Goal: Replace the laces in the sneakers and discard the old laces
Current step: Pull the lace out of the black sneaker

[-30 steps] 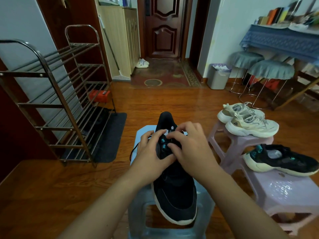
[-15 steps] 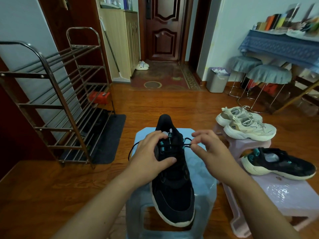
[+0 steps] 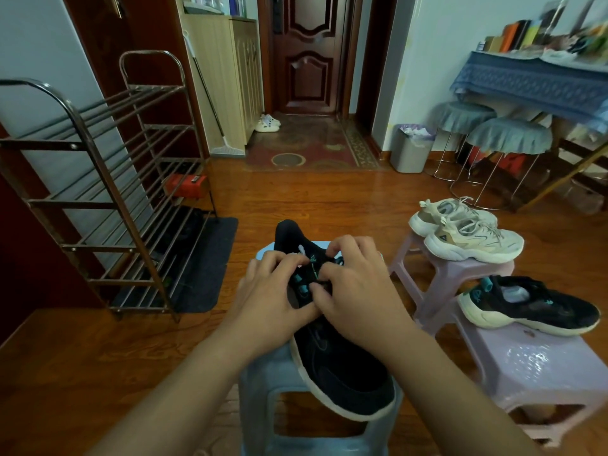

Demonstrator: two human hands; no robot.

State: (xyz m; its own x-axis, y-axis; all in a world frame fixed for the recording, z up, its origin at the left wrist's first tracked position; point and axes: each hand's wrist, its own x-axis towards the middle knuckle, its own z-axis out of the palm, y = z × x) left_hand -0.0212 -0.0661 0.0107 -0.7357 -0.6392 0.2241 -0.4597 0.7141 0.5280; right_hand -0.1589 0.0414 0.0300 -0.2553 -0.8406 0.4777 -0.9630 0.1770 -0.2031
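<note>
A tall metal shoe rack [image 3: 98, 199] stands well to the left of the left grip [image 3: 273, 301], its feet on a dark mat [image 3: 204, 274], with a red-orange box [image 3: 186, 185] on a low shelf. Far beyond both grips, a dark wooden door [image 3: 306, 60] faces a patterned rug [image 3: 312, 146]; white slippers [image 3: 268, 122] sit at the rug's left edge, beside a pale cabinet [image 3: 227, 77]. Far right of the right grip [image 3: 355, 291], two grey-covered round stools [image 3: 508, 136] stand beside a blue-draped counter [image 3: 533, 83] carrying what look like books [image 3: 526, 31], blurred. The floor [image 3: 329, 199] is glossy wood.
</note>
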